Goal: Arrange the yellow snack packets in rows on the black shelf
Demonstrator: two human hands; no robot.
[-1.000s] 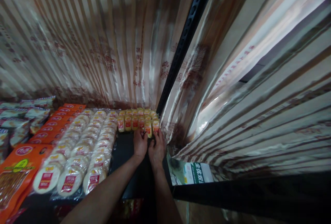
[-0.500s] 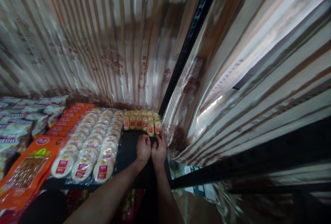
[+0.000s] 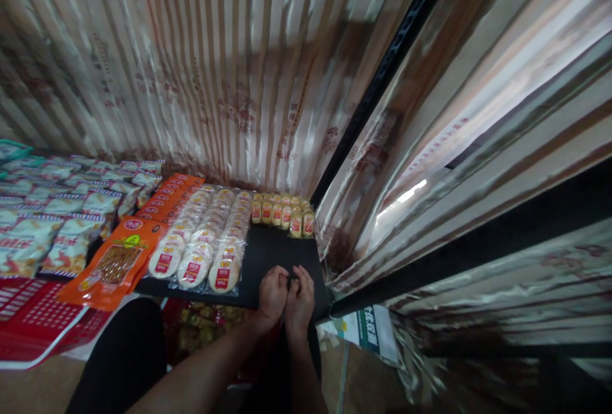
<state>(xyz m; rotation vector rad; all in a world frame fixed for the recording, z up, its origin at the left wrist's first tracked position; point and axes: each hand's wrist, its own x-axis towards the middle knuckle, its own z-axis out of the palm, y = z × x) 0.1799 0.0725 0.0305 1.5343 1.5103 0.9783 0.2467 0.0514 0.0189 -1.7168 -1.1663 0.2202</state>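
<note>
Drawing back from the small yellow packets (image 3: 276, 213), the left hand (image 3: 273, 291) and right hand (image 3: 299, 296) now sit close together at the front edge of the black shelf (image 3: 275, 251), near its right corner. A second ago they were up against those packets; now a bare stretch of shelf lies between. Fingers are curled on both hands, and I cannot tell whether anything is pinched in them. The packets stay in rows at the shelf's back right corner, two of them standing forward of the rest.

A red basket (image 3: 48, 309) with a pale handle has come into view below the front edge at the left; its contents cannot be made out. Clear wrappers hold round white crackers (image 3: 194, 270) in three overlapping columns. Beside them, the front orange bag (image 3: 119, 261) shows brown sticks through its window. Under the front edge, golden pieces (image 3: 196, 328) lie in dim light.
</note>
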